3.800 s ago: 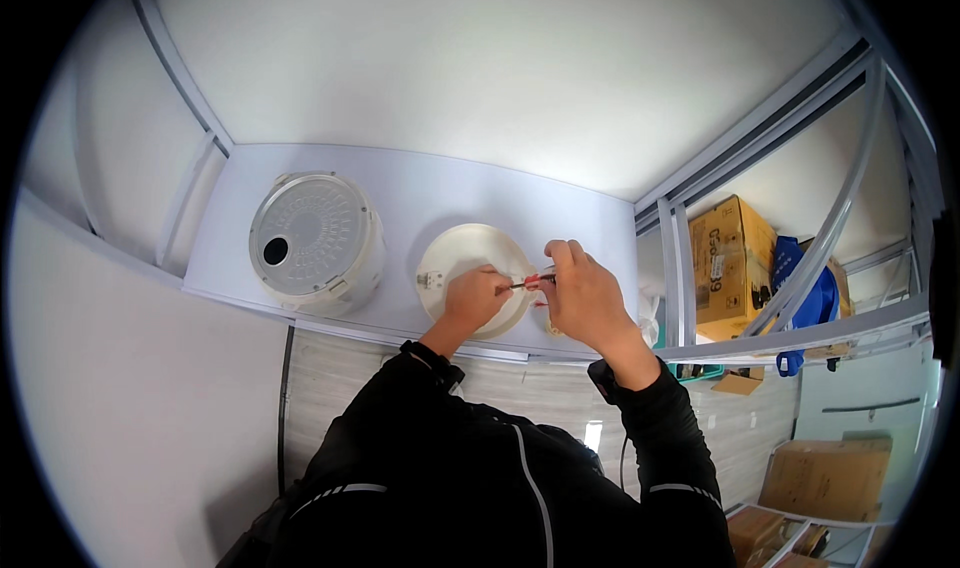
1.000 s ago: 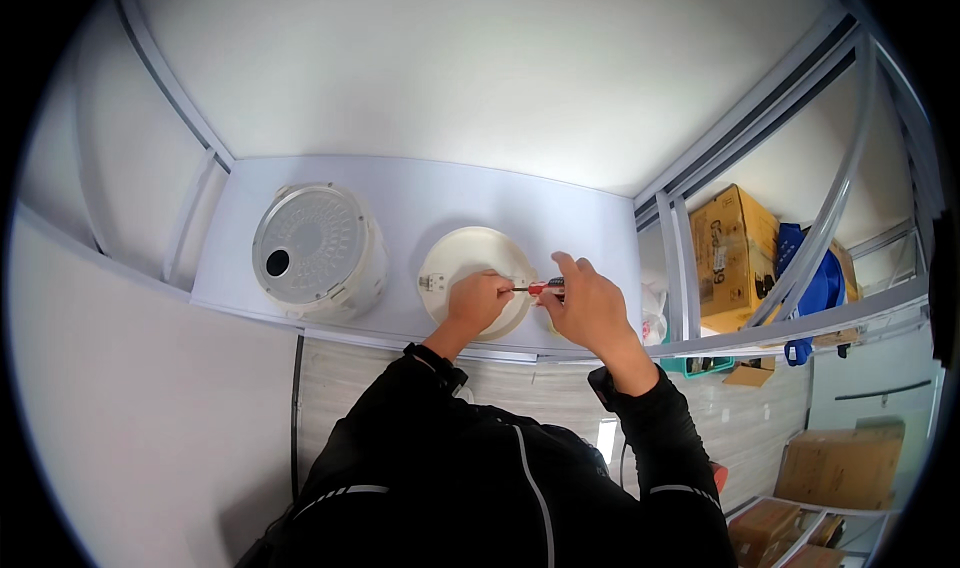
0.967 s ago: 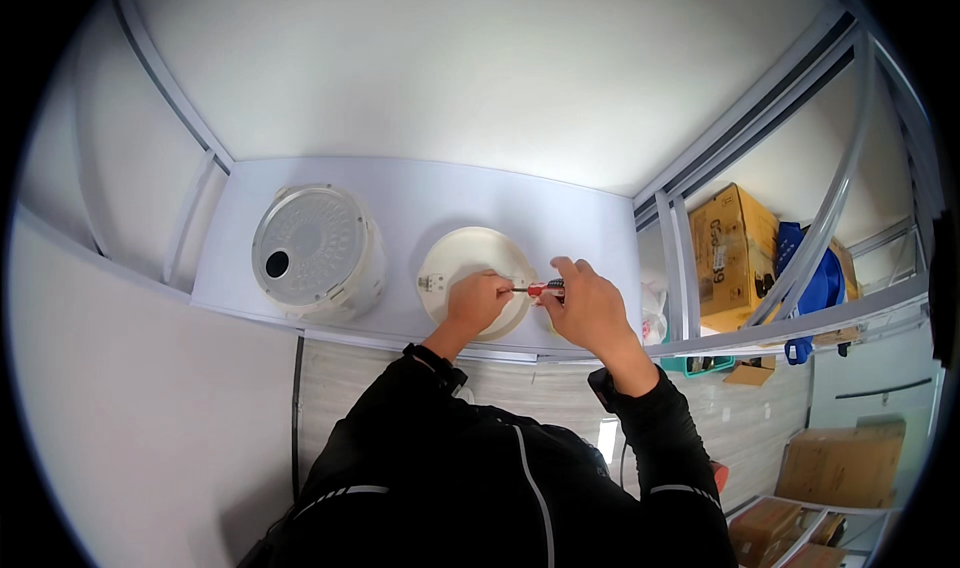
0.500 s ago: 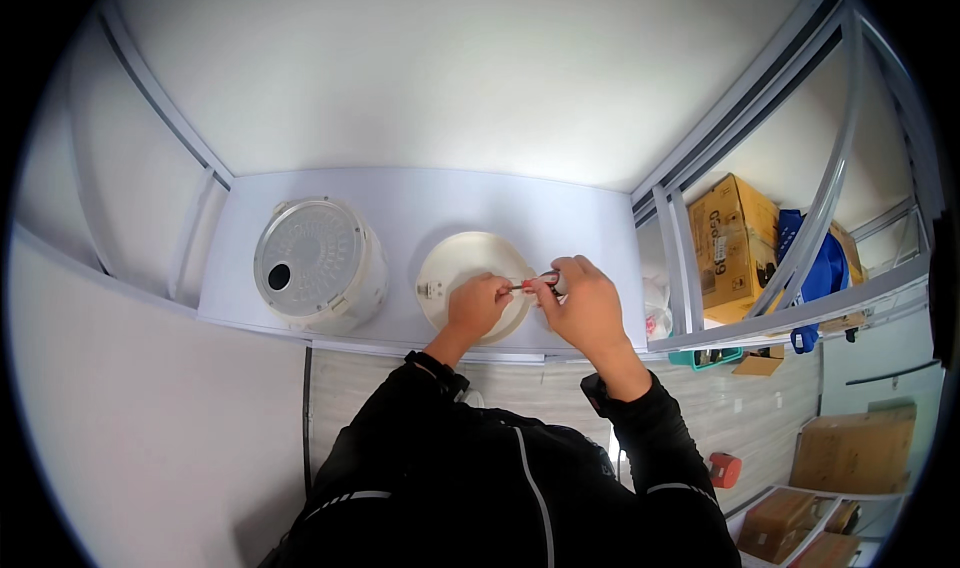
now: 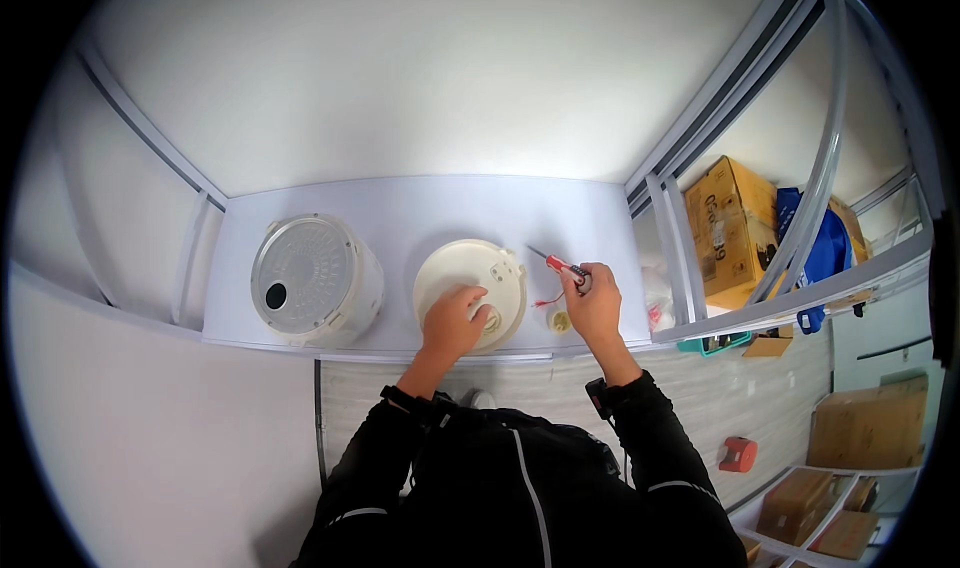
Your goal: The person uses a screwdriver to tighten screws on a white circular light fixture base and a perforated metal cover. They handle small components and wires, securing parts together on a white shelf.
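Note:
A round cream disc (image 5: pixel 440 273), like a shallow lid, lies on the bench in front of me. My left hand (image 5: pixel 452 323) rests over its near left part, thumb and forefinger apart, beside a small ring-shaped fitting (image 5: pixel 491 320) on the disc. To the right of the disc, my right hand (image 5: pixel 597 313) grips a screwdriver (image 5: pixel 562 264) with a red and black handle, its shaft pointing away to the far left. By that hand, a small round yellowish part (image 5: pixel 559 320) sits on the bench, with a red wire (image 5: pixel 546 302) next to it.
A white bucket-like container (image 5: pixel 310 278) with a grey lid and a dark round hole stands at the left of the white bench (image 5: pixel 430 198). Frame rails (image 5: pixel 668 243) rise at the right. Beyond them are a cardboard box (image 5: pixel 728 233) and blue cloth (image 5: pixel 825 248).
The screwdriver has moved off the disc to the right, in my right hand. My left hand has drawn away leftward from it. The disc appears turned, its small fittings now on the right side.

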A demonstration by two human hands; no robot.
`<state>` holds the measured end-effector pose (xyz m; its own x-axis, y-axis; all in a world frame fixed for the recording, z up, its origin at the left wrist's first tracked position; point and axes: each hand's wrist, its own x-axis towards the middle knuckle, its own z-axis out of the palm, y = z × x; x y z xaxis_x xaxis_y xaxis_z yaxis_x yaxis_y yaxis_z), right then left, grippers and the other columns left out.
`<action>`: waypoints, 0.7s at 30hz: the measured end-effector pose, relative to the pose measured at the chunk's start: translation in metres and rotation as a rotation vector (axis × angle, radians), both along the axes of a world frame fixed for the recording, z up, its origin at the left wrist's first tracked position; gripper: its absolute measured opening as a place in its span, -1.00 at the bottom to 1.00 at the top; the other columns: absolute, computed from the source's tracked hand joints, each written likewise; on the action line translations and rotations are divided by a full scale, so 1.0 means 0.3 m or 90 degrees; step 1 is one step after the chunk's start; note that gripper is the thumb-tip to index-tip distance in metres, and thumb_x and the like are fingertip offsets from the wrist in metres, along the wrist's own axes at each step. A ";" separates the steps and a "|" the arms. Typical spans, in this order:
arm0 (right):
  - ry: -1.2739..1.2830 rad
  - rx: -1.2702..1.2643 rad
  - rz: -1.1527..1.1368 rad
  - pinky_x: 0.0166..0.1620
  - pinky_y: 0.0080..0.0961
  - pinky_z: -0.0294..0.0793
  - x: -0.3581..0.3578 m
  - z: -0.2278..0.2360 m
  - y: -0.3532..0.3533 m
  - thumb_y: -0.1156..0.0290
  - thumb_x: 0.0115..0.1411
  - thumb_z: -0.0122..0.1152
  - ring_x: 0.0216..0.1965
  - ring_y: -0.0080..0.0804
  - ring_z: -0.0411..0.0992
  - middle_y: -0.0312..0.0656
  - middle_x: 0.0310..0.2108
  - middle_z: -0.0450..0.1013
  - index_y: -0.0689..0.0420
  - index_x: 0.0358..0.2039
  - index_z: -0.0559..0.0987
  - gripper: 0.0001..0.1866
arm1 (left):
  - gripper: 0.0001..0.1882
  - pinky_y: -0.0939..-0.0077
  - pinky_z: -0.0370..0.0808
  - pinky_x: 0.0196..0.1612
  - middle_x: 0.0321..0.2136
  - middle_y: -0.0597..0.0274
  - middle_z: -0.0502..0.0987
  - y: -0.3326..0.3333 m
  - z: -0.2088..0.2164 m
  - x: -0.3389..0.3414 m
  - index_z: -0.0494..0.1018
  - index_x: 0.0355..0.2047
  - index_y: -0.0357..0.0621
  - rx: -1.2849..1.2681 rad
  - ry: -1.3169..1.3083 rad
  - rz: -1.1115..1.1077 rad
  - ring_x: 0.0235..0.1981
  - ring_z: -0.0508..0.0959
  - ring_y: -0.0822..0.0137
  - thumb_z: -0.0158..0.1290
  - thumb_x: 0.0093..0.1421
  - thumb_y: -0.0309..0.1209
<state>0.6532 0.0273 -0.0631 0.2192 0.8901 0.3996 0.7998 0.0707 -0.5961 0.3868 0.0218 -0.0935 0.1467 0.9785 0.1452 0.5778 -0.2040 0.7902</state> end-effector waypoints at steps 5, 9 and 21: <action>0.043 -0.096 0.009 -0.16 -0.07 0.60 -0.038 -0.066 -0.024 0.28 0.21 0.47 -0.18 0.11 0.60 0.04 -0.12 0.57 0.20 -0.10 0.54 -0.63 | -0.62 0.07 0.50 0.08 -0.11 0.15 0.58 -0.032 -0.023 -0.117 0.60 -0.02 -0.03 0.175 0.153 0.158 -0.03 0.56 -0.04 0.31 0.11 -0.41; 0.000 -0.209 0.027 -0.15 -0.05 0.60 -0.081 -0.089 -0.045 0.25 0.18 0.48 -0.16 0.09 0.61 0.02 -0.12 0.57 0.15 -0.04 0.50 -0.55 | -0.54 -0.03 0.42 0.14 -0.04 -0.04 0.49 -0.060 -0.045 -0.174 0.55 0.01 -0.08 0.172 0.157 0.259 0.04 0.47 -0.17 0.34 0.07 -0.41; -0.165 -0.285 0.140 -0.19 -0.08 0.62 -0.177 -0.118 -0.046 0.14 0.19 0.40 -0.17 0.01 0.62 -0.04 -0.24 0.57 0.13 -0.04 0.52 -0.56 | -0.35 -0.09 0.35 0.25 0.08 -0.12 0.38 -0.096 -0.138 -0.204 0.39 0.21 -0.24 0.125 0.090 0.273 0.14 0.39 -0.20 0.29 0.11 -0.38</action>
<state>0.6002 0.0137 -0.0984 -0.0455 0.9989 -0.0108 0.9190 0.0376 -0.3925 0.3255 -0.0070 -0.1349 -0.2323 0.9113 0.3400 0.7408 -0.0607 0.6690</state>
